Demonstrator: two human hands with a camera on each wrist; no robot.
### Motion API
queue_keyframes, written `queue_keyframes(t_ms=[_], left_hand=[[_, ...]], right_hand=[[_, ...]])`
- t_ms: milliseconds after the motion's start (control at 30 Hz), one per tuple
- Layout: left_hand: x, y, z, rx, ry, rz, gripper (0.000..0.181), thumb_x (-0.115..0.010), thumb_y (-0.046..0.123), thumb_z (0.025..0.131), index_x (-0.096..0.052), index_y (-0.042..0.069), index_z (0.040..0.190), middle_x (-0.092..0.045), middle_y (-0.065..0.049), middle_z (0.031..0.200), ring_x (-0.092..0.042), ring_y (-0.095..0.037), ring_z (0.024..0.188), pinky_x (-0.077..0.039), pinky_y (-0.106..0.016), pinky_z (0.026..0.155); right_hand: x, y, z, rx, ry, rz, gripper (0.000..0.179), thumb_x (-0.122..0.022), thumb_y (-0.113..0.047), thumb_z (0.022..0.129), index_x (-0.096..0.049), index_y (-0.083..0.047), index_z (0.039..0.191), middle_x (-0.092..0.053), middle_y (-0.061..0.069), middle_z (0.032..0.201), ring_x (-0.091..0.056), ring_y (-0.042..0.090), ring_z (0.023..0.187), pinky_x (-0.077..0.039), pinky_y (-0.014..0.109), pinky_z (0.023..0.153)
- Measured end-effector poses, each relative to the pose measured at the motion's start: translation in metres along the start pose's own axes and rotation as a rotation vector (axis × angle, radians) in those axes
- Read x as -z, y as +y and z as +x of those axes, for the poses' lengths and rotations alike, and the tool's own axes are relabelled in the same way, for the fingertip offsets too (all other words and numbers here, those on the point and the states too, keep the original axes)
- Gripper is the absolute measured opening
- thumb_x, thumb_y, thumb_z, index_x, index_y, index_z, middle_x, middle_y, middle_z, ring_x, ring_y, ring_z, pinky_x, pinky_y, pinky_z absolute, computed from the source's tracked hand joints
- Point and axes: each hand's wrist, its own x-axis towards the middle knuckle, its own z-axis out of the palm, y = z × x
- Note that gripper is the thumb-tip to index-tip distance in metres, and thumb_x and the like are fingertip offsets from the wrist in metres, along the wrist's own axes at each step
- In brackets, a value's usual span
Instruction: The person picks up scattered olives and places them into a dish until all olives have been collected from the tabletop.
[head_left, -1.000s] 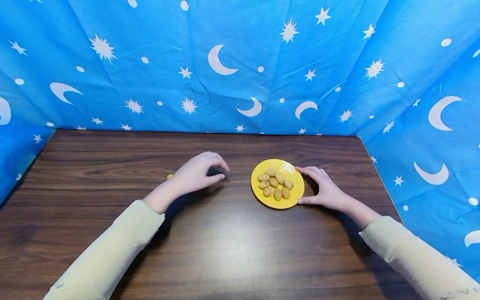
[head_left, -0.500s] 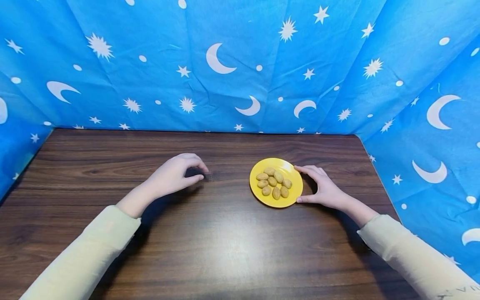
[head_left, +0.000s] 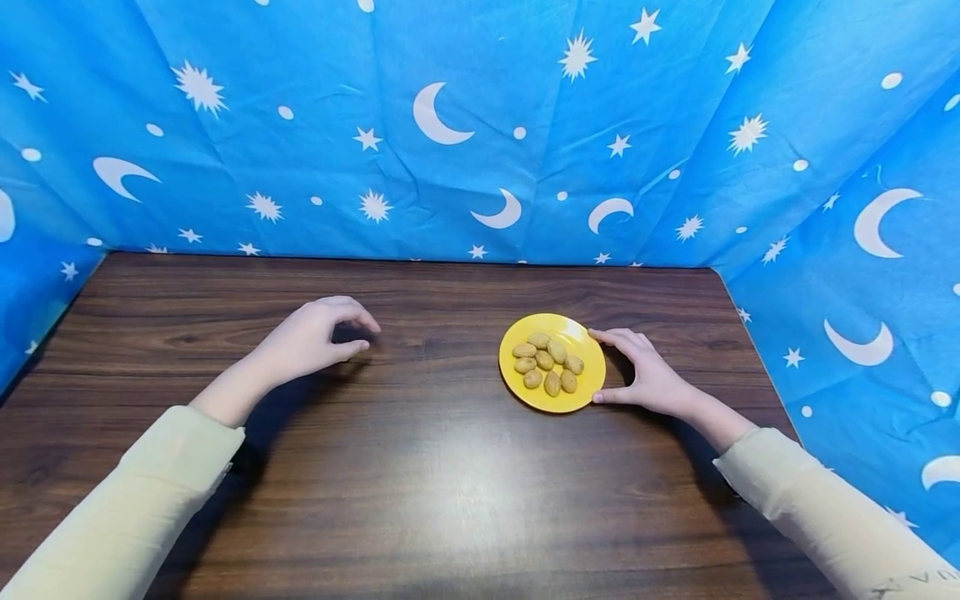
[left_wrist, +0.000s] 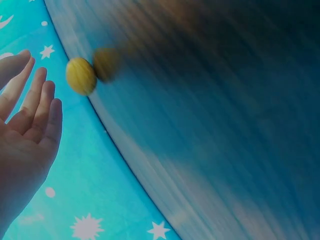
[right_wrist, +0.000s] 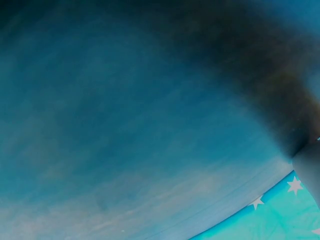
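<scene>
My right hand [head_left: 648, 375] holds the right side of a yellow plate [head_left: 573, 335], with the thumb near its front edge and a forefinger farther back. Several tan, oval, walnut-like nuts [head_left: 544, 360] lie on the plate. Over the table's left half is my left hand [head_left: 311, 342], its fingers loosely curved and nothing visible between them. In the left wrist view, a ridged yellow-brown nut [left_wrist: 81, 76] appears beyond the fingertips of the left hand [left_wrist: 30, 120]. A darker oval touches it there; whether that is a second nut or a reflection, I cannot tell. The head view shows no loose nut.
The dark wood-grain table [head_left: 450, 467] runs back to a blue cloth [head_left: 337, 125] printed with white moons and stars. Cloth also stands along the left and right sides. The right wrist view is mostly blurred tabletop.
My left hand has moved leftward across the table, away from the plate. A yellow bit seen behind it at first is hidden now. The right hand and plate have stayed put.
</scene>
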Motion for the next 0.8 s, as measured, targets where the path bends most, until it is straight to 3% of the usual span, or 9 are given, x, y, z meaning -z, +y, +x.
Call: queue_keyframes(t_ms=[533, 800], left_hand=[[0.005, -0.026, -0.018, 0.011, -0.04, 0.039, 0.025, -0.081, 0.006, 0.091, -0.077, 0.011, 0.115, -0.074, -0.01, 0.113, -0.067, -0.028, 0.106, -0.054, -0.053, 0.094], [0.001, -0.03, -0.021, 0.052, -0.074, 0.038, 0.022, -0.081, 0.007, 0.093, -0.078, 0.011, 0.114, -0.074, -0.01, 0.113, -0.067, -0.026, 0.104, -0.054, -0.051, 0.093]], right_hand=[[0.0, 0.0, 0.0, -0.009, -0.007, 0.007, 0.095, -0.094, -0.024, 0.081, -0.044, -0.01, 0.16, -0.048, 0.018, 0.158, -0.037, 0.041, 0.147, -0.028, 0.068, 0.119], [0.001, -0.002, -0.001, -0.01, -0.009, 0.011, 0.093, -0.093, -0.025, 0.082, -0.045, -0.01, 0.16, -0.049, 0.019, 0.157, -0.037, 0.041, 0.146, -0.028, 0.07, 0.119]])
